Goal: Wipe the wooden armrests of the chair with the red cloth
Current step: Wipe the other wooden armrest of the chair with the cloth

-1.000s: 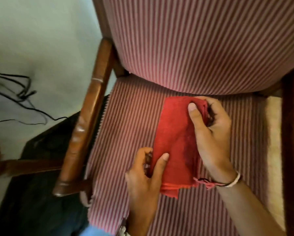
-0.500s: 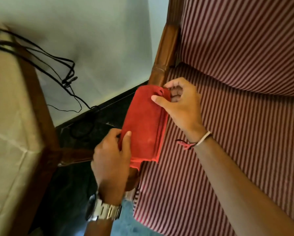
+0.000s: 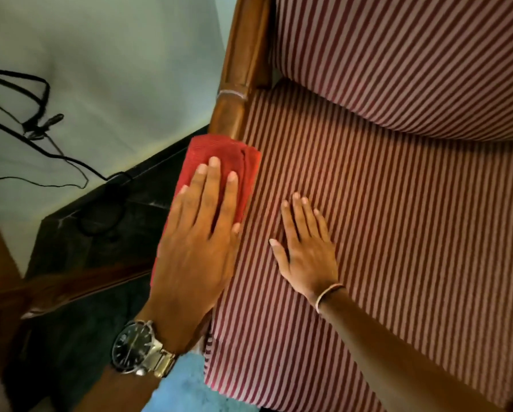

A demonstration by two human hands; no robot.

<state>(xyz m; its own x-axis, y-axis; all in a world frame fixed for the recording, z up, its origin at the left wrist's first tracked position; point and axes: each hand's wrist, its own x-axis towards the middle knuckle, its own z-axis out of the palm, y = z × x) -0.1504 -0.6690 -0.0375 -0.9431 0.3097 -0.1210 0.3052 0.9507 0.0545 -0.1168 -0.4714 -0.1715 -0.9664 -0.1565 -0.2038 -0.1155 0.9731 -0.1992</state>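
The folded red cloth (image 3: pixel 219 162) lies on the brown wooden armrest (image 3: pixel 237 84) at the left side of the striped chair seat (image 3: pixel 368 233). The left hand (image 3: pixel 196 242) presses flat on the cloth, fingers straight — not closed around it. The right hand (image 3: pixel 305 248) rests open on the seat, holding nothing.
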